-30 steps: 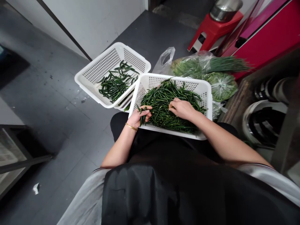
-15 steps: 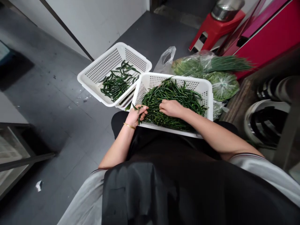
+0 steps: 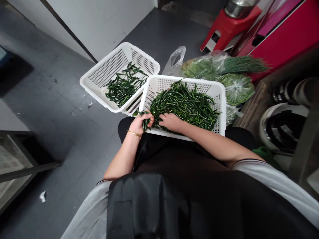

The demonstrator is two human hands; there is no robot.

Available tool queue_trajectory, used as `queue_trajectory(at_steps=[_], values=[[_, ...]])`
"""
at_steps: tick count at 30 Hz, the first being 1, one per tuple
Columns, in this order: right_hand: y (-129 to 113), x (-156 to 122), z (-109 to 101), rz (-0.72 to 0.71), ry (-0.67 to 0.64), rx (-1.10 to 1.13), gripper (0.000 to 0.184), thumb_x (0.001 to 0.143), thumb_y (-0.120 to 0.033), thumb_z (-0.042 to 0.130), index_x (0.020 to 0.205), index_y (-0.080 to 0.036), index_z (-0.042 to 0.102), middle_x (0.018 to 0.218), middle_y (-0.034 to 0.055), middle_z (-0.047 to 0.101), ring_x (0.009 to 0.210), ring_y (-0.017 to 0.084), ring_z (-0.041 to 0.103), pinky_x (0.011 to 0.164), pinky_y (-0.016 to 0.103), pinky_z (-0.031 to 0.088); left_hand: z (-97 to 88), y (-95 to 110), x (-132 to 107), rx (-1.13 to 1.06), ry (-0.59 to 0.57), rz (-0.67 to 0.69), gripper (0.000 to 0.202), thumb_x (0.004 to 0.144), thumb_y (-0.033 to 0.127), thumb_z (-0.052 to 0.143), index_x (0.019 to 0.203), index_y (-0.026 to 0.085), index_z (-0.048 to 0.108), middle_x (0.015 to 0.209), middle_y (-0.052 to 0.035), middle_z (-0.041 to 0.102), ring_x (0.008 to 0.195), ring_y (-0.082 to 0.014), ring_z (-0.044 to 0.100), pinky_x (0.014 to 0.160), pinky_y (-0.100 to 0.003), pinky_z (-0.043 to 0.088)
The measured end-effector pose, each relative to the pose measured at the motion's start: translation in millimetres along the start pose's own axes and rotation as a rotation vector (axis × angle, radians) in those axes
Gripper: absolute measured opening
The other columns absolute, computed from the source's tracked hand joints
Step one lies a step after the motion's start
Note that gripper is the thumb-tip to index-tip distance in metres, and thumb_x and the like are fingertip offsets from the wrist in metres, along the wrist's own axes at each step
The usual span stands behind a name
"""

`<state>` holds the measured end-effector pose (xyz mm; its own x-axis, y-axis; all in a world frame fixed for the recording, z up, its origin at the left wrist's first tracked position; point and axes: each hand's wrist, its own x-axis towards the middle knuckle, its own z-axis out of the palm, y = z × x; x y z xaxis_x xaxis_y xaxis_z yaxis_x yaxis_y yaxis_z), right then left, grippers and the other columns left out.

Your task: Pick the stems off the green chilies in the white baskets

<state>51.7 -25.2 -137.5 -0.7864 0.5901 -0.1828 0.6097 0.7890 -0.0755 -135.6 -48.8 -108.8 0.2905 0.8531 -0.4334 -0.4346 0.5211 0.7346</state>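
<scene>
A white perforated basket [image 3: 222, 96] heaped with long green chillies [image 3: 186, 103] rests on my lap. At its near left corner my left hand [image 3: 141, 123], with a thin bangle at the wrist, is closed around a few green chillies [image 3: 145, 124]. My right hand [image 3: 171, 122] is over the near side of the heap, its fingers bent and pinched close to the left hand. What lies between those right fingertips is too small to make out. A second white basket [image 3: 99, 71], up and to the left, contains a smaller pile of green chillies [image 3: 122, 89].
Bagged leafy greens [image 3: 235, 88] and a bundle of thin green stalks [image 3: 245, 64] lie beyond the lap basket. A red stool [image 3: 224, 28] bears a metal pot [image 3: 239, 8]. At right stands a white bucket [image 3: 265, 129]; a paper scrap [image 3: 43, 196] lies on the grey floor.
My right hand has moved left across the heap, nearer to my left hand. The left hand has shifted slightly left and keeps its chillies, which show more plainly now.
</scene>
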Motion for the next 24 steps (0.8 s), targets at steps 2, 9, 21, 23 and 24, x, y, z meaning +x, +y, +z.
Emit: queue_trajectory(at_steps=[2, 9, 21, 23, 24], values=[[0, 10, 5, -0.086, -0.045, 0.003, 0.031, 0.095, -0.022, 0.040, 0.095, -0.019, 0.071, 0.111, 0.0137, 0.059, 0.099, 0.024, 0.052, 0.072, 0.031, 0.037, -9.8, 7, -1, -0.053, 0.001, 0.052, 0.036, 0.056, 0.021, 0.080, 0.067, 0.016, 0.046, 0.051, 0.0051, 0.047, 0.045, -0.0053, 0.045, 0.038, -0.014, 0.028], [39, -11, -29, 0.010, 0.402, 0.656, 0.017, 0.086, -0.026, 0.055, 0.088, -0.017, 0.069, 0.091, 0.0052, 0.062, 0.077, 0.014, 0.057, 0.068, 0.025, 0.044, 1.4, -7, 14, 0.206, -0.029, 0.097, 0.038, 0.061, 0.028, 0.082, 0.091, 0.013, 0.064, 0.051, 0.0047, 0.050, 0.042, -0.0069, 0.044, 0.041, -0.020, 0.034], [31, -38, -35, 0.451, 0.664, 1.234, 0.023, 0.079, -0.038, 0.062, 0.084, -0.016, 0.065, 0.066, -0.0004, 0.064, 0.054, 0.012, 0.057, 0.054, 0.025, 0.048, 62.4, -14, 43, 0.358, -0.050, 0.223, 0.029, 0.061, 0.034, 0.080, 0.071, 0.015, 0.060, 0.050, 0.0041, 0.051, 0.043, -0.0078, 0.042, 0.043, -0.022, 0.031], [34, -43, -40, 0.495, 0.729, 1.135, 0.026, 0.082, -0.041, 0.059, 0.087, -0.017, 0.067, 0.075, 0.0027, 0.068, 0.061, 0.014, 0.061, 0.059, 0.027, 0.050, 69.9, -14, 42, 0.436, -0.068, 0.232, 0.029, 0.061, 0.033, 0.080, 0.077, 0.015, 0.064, 0.051, 0.0043, 0.051, 0.045, -0.0087, 0.042, 0.045, -0.023, 0.031], [35, -45, -43, 0.499, 0.745, 1.046, 0.028, 0.084, -0.042, 0.057, 0.089, -0.017, 0.069, 0.081, 0.0044, 0.070, 0.067, 0.015, 0.063, 0.063, 0.028, 0.051, 73.3, -13, 41, 0.503, -0.081, 0.249, 0.029, 0.060, 0.031, 0.081, 0.078, 0.015, 0.066, 0.051, 0.0045, 0.050, 0.046, -0.0090, 0.042, 0.047, -0.023, 0.031]])
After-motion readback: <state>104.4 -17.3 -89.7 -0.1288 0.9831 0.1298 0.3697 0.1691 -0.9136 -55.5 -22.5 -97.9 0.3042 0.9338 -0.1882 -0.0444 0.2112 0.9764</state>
